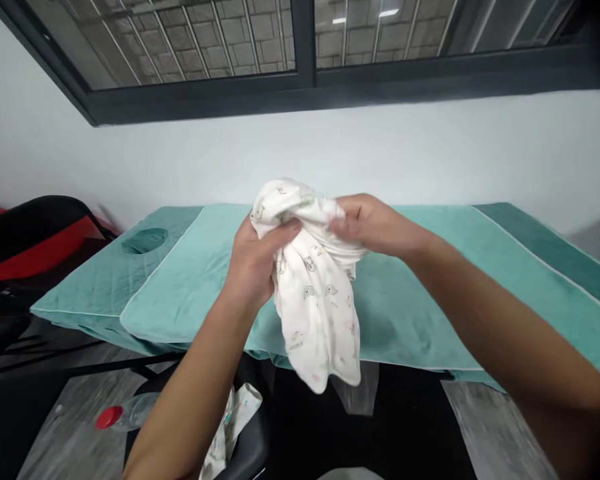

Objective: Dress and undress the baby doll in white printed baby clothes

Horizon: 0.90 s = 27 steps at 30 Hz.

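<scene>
A small white printed garment [316, 300] hangs bunched in the air in front of me, above the near edge of a teal-covered bed [430, 300]. My left hand [254, 261] is closed on its upper left part, thumb pressed over the cloth. My right hand [367, 223] pinches the bunched top from the right. The lower part of the cloth dangles loose below both hands.
Another white printed cloth [233, 417] lies on a black seat [253, 447] below my left arm. A clear bottle with a red cap [125, 413] lies on the floor at the left. A black and red chair [35, 240] stands at far left. A white wall and window are behind the bed.
</scene>
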Available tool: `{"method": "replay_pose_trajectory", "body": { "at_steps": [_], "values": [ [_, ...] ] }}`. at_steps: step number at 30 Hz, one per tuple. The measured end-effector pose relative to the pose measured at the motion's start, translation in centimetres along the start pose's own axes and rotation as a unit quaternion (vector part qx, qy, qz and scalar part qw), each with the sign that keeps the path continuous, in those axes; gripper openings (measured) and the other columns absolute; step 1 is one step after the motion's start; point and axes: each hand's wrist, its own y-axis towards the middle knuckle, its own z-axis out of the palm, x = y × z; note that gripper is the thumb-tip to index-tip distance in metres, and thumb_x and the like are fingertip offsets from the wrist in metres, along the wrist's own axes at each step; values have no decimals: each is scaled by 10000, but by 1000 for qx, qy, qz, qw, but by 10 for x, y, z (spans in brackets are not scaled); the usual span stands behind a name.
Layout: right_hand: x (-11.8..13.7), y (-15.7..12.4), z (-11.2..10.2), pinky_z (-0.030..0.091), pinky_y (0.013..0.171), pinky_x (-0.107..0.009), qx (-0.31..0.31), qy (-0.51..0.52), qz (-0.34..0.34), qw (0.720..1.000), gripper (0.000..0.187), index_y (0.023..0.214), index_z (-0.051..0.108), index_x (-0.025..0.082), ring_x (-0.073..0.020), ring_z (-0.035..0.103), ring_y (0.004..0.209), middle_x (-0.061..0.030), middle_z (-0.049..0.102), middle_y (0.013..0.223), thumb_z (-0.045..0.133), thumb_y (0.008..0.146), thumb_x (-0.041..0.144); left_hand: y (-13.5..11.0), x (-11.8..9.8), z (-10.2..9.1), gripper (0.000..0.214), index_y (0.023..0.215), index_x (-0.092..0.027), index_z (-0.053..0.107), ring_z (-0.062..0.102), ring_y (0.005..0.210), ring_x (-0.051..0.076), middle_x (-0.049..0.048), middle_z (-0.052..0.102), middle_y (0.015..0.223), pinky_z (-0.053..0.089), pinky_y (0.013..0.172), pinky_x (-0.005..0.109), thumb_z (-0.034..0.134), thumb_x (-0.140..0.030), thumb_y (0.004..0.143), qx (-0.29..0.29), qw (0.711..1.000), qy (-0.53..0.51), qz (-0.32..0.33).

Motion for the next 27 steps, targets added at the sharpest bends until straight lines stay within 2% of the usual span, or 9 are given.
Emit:
{"method": "replay_pose_trajectory", "body": {
  "at_steps": [2,4,8,12,16,19,22,24,27],
  "values": [
    [20,-12,-4,428,626,-250,84,-57,35,994,340,785,655,192,-152,570,731,6,630,748,827,682,466,-7,-8,8,232,933,-202,649,700,803,216,13,688,804,528,625,285,761,-293,752,22,1000,-20,-10],
    [35,-26,-6,443,639,-255,88,-93,58,990,294,766,672,201,-160,587,743,16,636,733,872,618,358,-18,-9,14,216,925,-207,643,705,798,225,14,688,799,533,623,299,751,-303,765,38,998,-36,-32],
    [50,-53,-4,439,581,-260,-18,-85,68,994,258,750,649,198,-164,594,703,10,610,712,862,630,281,-40,-3,20,397,1066,-206,637,718,858,272,57,718,905,572,718,371,787,-378,741,61,995,-40,-72],
    [45,-64,5,412,543,-242,-133,11,7,991,248,782,569,206,-124,545,627,27,552,693,796,748,299,-55,-5,22,637,1208,-222,613,705,931,290,69,722,1010,581,747,383,875,-338,638,154,980,37,-119],
    [29,-60,16,406,529,-212,-153,102,-19,983,239,808,531,204,-90,513,588,45,529,693,739,822,320,-61,-6,16,541,1136,-218,673,689,973,272,58,731,1034,580,791,375,875,-289,639,236,947,141,-167],
    [16,-56,19,451,557,-213,-71,131,25,989,214,907,581,188,-97,557,623,28,595,749,711,852,348,-55,-1,4,438,1081,-196,693,695,938,256,71,732,1039,577,772,351,839,-330,691,132,973,133,-134],
    [8,-50,19,515,647,-234,148,76,121,979,253,996,655,162,-131,639,749,-14,679,859,724,845,353,-44,7,-5,420,1041,-189,686,697,907,234,55,730,1008,570,746,312,846,-321,676,2,994,88,-61],
    [6,-46,19,542,732,-254,264,34,156,951,257,997,696,155,-155,670,847,-36,711,930,737,834,349,-40,11,-8,382,1009,-187,691,694,925,235,50,730,998,568,769,314,838,-325,684,-3,996,75,-48],
    [8,-42,17,559,809,-295,257,61,120,957,262,995,718,158,-180,689,916,-47,729,966,698,868,386,-43,16,-13,393,1047,-184,707,680,1008,272,77,729,1069,563,835,358,812,-367,715,61,993,61,-78]
  ]
}}
